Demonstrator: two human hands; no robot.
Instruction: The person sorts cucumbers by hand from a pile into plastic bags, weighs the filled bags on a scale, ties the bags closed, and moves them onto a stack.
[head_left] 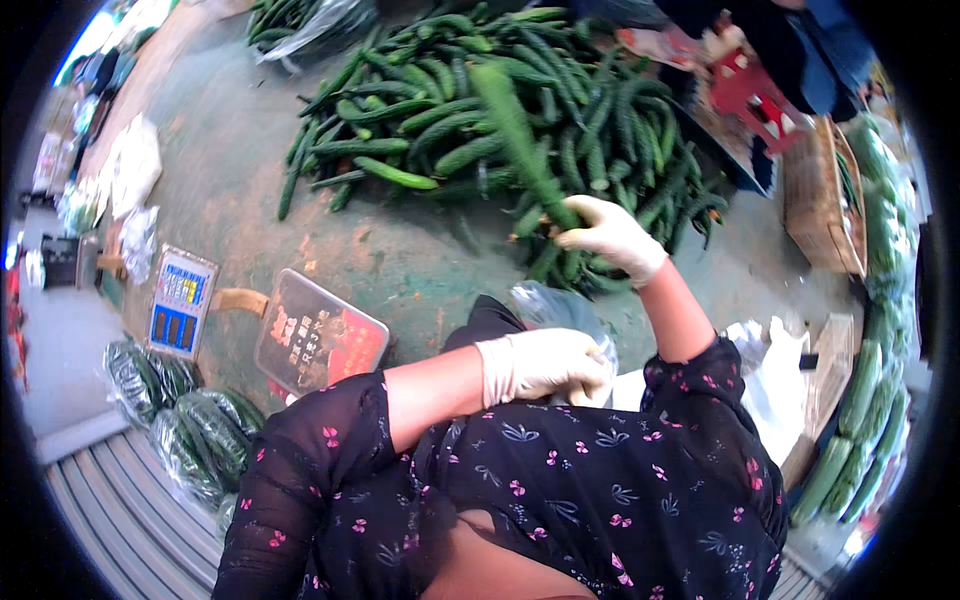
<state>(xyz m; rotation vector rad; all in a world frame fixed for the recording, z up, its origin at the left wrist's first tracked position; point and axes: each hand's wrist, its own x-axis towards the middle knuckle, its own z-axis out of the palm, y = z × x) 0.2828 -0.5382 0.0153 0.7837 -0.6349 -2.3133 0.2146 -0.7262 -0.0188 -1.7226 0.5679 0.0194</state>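
My right hand (610, 240), in a white glove, grips the lower end of a long green cucumber (518, 140). The cucumber is blurred and points up and away over a wide heap of cucumbers (440, 130). Close to my body my left hand (548, 365), also gloved, has its fingers curled at a clear plastic bag (570, 308). Part of the bag lies beyond that hand, below the heap's near edge. What the bag contains cannot be made out.
A scale with a blue keypad panel (180, 305) and a rectangular platform (318, 335) stands at the left. Bagged cucumbers (205, 440) lie below it. Further right are a wicker basket (818, 200), white plastic bags (765, 390) and more packed cucumbers (850, 440).
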